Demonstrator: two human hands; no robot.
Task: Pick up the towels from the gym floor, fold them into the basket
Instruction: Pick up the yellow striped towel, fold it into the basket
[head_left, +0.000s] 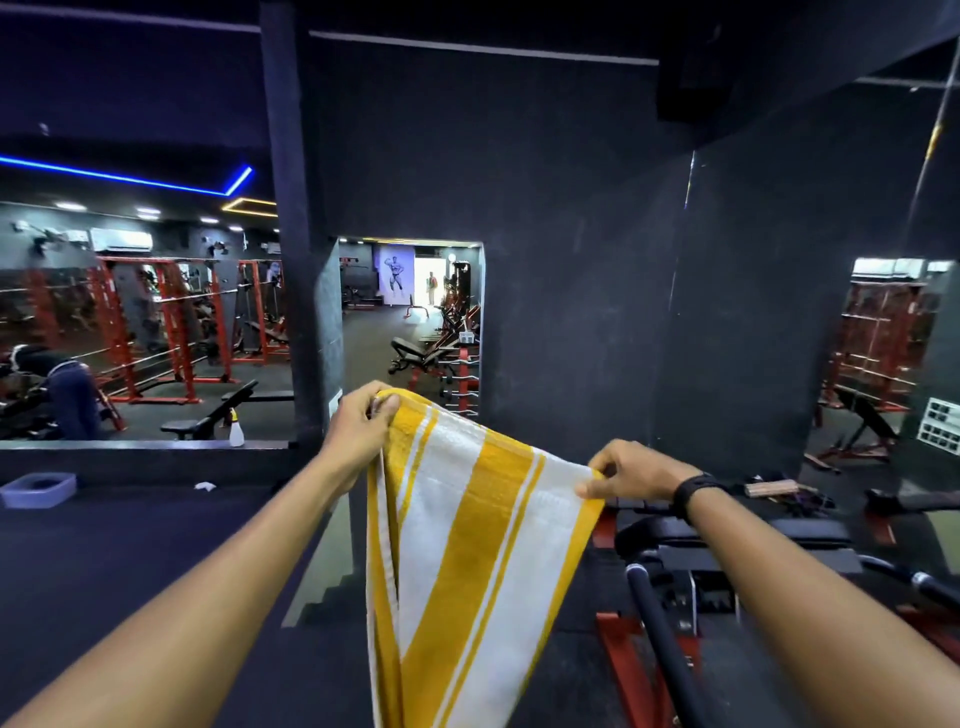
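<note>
Both arms reached forward at chest height, and between them hung a yellow-and-white striped cotton towel (467, 545). The left hand (358, 431) pinched one upper corner, its thumb and fingers curled over the bunched hem, and sat higher than the other. The right hand (631, 475), wearing a black wristband (693, 491), pinched the opposite upper corner between thumb and forefinger. The top edge of the towel sloped down from left to right between the two grips, and the cloth fell in a long fold toward the bottom of the view, clear of the dark rubber gym floor (130, 561).

No brand, label or woven writing could be read on the towel. A large poster of a posing bodybuilder (397, 278) hung at the far end of the doorway opening, without legible text. A white panel with dark squares (941, 426) stood at the right edge, its markings too small to read.

Near the left edge, a pale lilac plastic tub (39, 489) rested on the floor, with a small white scrap (205, 487) lying nearby. A white spray bottle with a yellow top (236, 428) stood on the ledge by the mirror. A black padded bench on a red metal frame (727, 551) stood just below the right forearm.
</note>
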